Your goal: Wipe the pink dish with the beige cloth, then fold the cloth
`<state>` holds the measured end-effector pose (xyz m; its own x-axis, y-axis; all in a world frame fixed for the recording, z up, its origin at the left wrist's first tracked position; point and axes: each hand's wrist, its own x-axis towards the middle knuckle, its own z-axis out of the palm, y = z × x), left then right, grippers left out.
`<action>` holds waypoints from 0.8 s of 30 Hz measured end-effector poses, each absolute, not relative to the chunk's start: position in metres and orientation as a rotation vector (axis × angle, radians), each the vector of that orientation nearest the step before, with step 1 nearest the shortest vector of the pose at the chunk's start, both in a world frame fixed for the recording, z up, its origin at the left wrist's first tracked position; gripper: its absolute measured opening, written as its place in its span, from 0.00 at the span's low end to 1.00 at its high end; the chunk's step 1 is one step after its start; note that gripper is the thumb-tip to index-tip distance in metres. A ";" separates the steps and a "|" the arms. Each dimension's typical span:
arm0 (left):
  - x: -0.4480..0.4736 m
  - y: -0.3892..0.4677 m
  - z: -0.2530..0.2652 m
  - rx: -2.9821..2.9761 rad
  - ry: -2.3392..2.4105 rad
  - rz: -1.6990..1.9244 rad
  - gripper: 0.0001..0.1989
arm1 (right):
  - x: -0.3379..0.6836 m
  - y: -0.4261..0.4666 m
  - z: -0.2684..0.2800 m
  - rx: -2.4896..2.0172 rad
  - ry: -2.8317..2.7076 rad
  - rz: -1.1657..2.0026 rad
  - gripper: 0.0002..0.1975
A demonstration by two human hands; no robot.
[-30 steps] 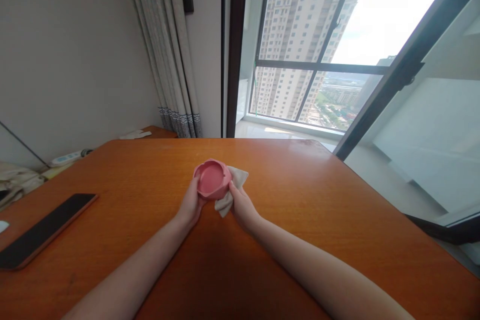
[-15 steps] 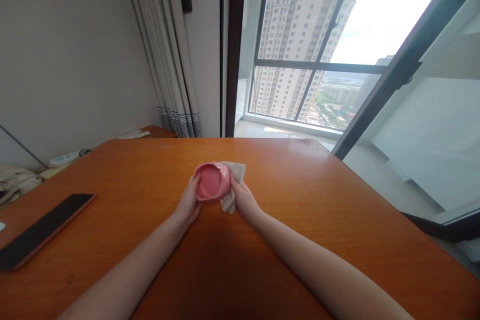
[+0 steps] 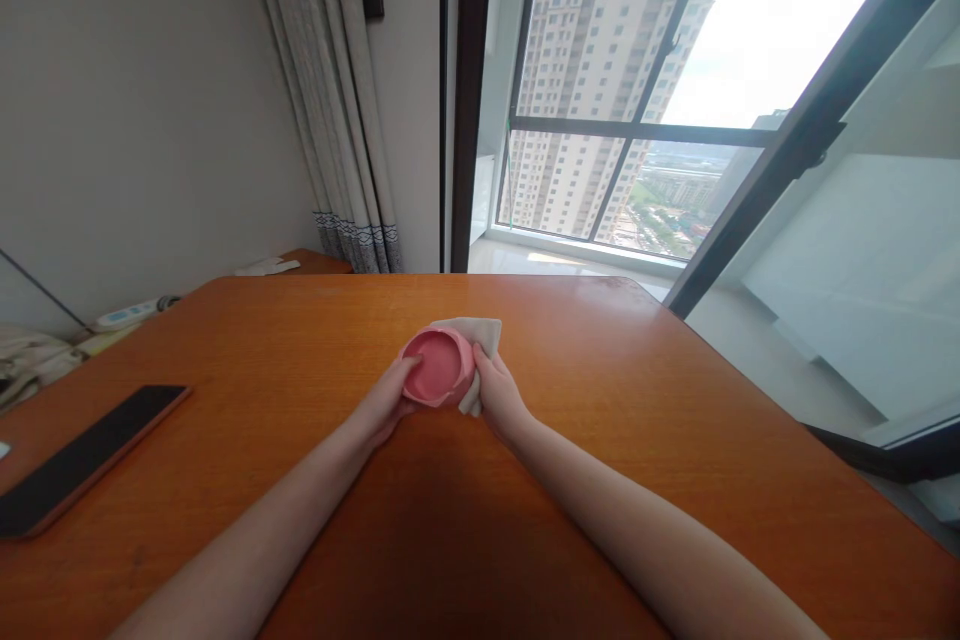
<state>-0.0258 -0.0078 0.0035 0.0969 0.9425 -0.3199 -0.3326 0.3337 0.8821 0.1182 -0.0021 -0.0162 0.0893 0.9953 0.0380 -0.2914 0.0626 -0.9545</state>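
A small pink bowl (image 3: 439, 367) with a wavy rim is held above the wooden table (image 3: 420, 540), its hollow inside turned towards me. My left hand (image 3: 386, 403) is closed on the bowl's left side, thumb over the rim and fingers underneath. My right hand (image 3: 501, 390) grips a pale grey cloth (image 3: 484, 332) and presses it to the bowl's right side. Part of the cloth sticks out behind the bowl, and a fold hangs below. The right fingers are mostly hidden behind the cloth and bowl.
A long black flat panel with a reddish edge (image 3: 82, 465) lies at the table's left. Beyond the left edge are a white remote-like object (image 3: 127, 314) and crumpled fabric (image 3: 30, 360). A curtain (image 3: 330, 100) and a large window (image 3: 637, 130) are behind the table.
Both hands have shifted slightly right with the bowl and cloth. The bowl has turned in the grip, and the left thumb now reaches over its rim.
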 end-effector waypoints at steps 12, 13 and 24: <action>-0.026 -0.007 -0.004 0.845 1.102 1.244 0.21 | 0.114 0.000 -0.026 -0.960 -0.834 1.347 0.21; -0.026 -0.007 -0.005 0.869 1.121 1.187 0.21 | 0.118 0.003 -0.027 -0.975 -0.832 1.337 0.20; -0.020 -0.009 -0.003 0.759 1.068 1.352 0.20 | 0.110 0.004 -0.028 -0.911 -0.787 1.422 0.19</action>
<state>-0.0199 -0.0095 -0.0034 -0.0940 0.9824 -0.1615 -0.3844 0.1138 0.9161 0.1100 0.0039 -0.0280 0.0200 0.9969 -0.0761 -0.4646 -0.0581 -0.8836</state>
